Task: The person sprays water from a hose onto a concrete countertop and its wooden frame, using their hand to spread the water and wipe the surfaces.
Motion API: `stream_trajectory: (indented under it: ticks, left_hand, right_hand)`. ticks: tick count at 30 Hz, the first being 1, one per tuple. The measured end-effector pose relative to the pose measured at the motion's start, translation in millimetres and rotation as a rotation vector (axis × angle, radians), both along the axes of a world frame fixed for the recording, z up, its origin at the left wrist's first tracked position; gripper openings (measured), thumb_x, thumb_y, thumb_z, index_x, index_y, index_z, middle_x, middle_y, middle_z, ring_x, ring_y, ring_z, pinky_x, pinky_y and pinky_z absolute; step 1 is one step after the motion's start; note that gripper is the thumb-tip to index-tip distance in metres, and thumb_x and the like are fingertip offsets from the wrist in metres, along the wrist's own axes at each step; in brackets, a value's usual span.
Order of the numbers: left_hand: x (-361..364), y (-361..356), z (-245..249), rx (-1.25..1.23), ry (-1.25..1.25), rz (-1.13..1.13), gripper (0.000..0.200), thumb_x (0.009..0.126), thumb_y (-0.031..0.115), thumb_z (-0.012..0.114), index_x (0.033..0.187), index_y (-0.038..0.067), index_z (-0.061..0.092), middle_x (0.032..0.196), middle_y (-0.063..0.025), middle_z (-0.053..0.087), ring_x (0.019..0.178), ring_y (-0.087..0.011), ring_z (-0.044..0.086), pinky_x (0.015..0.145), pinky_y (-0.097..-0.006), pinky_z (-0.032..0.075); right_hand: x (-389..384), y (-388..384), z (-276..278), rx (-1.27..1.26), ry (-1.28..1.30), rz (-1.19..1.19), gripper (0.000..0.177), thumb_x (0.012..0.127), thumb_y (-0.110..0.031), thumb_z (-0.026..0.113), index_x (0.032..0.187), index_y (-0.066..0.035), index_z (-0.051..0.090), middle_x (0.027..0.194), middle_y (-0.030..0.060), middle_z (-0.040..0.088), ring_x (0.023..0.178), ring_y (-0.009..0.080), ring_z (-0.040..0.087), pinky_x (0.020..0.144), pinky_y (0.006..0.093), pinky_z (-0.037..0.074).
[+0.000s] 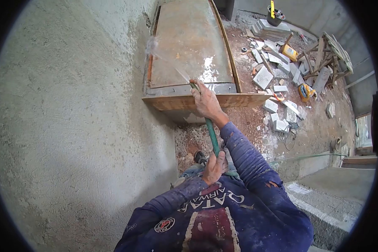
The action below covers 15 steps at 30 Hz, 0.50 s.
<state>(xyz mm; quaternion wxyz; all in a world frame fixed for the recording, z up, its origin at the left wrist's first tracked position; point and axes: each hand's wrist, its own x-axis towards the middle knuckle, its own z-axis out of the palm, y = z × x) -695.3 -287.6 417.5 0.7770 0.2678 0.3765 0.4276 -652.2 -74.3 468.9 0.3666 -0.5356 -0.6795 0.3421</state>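
A green garden hose [212,136] runs up from my waist, with both of my hands closed on it. My right hand [206,101] grips it near its mouth, the fingers wrapped round the end. Lower down, close to my body, my left hand [215,168] is wrapped round the same hose. Water [178,70] jets from the mouth toward the upper left, splashing where the slab meets the wall. Beyond my right hand lies the wet concrete slab [185,42], with a shiny puddle near its front and wooden form boards [222,100] along its edges.
A rough plastered wall [71,126] rises close on my left. Broken white blocks [263,78], yellow containers [289,52], a handsaw [290,107] and a wooden trestle [323,63] cover the floor to the right. A black bucket [275,17] stands at the back.
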Motion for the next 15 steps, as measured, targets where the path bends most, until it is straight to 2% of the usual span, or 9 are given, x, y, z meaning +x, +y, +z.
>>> stream_trajectory:
  ticks: [1,2,5,7,15]
  left_hand:
    - [0.0,2.3,0.3,-0.004,-0.016,-0.001,0.041,0.099,0.050,0.047,0.095,0.010,0.041,0.068,0.0019,0.038,0.056,-0.0088,0.038,0.050,-0.0240,0.035]
    - [0.2,4.8,0.7,-0.007,-0.031,-0.005,0.041,0.098,0.051,0.048,0.095,0.010,0.041,0.068,0.0024,0.038,0.056,-0.0083,0.038,0.050,-0.0236,0.034]
    - [1.8,9.6,2.0,-0.041,-0.024,0.000,0.042,0.097,0.052,0.050,0.095,0.010,0.042,0.068,0.0034,0.037,0.056,-0.0077,0.037,0.049,-0.0233,0.032]
    - [1.6,11.4,2.5,-0.028,-0.021,-0.011,0.042,0.097,0.052,0.050,0.095,0.010,0.042,0.068,0.0034,0.037,0.056,-0.0078,0.037,0.049,-0.0234,0.032]
    - [2.4,15.7,2.7,-0.016,-0.021,-0.018,0.042,0.097,0.052,0.049,0.096,0.010,0.043,0.067,0.0036,0.037,0.056,-0.0082,0.037,0.049,-0.0242,0.033]
  right_hand:
    - [2.0,1.3,1.4,-0.020,0.016,-0.050,0.033,0.098,-0.017,0.047,0.130,-0.010,0.049,0.110,0.0249,0.062,0.102,0.0431,0.060,0.086,0.0465,0.046]
    - [3.8,2.4,2.7,-0.011,0.013,-0.058,0.033,0.098,-0.017,0.047,0.130,-0.010,0.049,0.110,0.0249,0.062,0.102,0.0431,0.060,0.086,0.0465,0.046]
    - [11.2,2.0,7.5,0.114,0.008,-0.144,0.033,0.098,-0.018,0.047,0.131,-0.011,0.048,0.109,0.0252,0.061,0.098,0.0438,0.060,0.084,0.0484,0.046]
    - [15.9,1.6,13.6,0.095,-0.038,-0.167,0.035,0.098,-0.015,0.045,0.131,-0.008,0.043,0.113,0.0246,0.059,0.093,0.0481,0.059,0.082,0.0544,0.045]
    - [17.0,-1.3,29.0,0.067,-0.006,-0.214,0.034,0.098,-0.015,0.045,0.131,-0.008,0.043,0.114,0.0254,0.059,0.094,0.0494,0.058,0.082,0.0560,0.044]
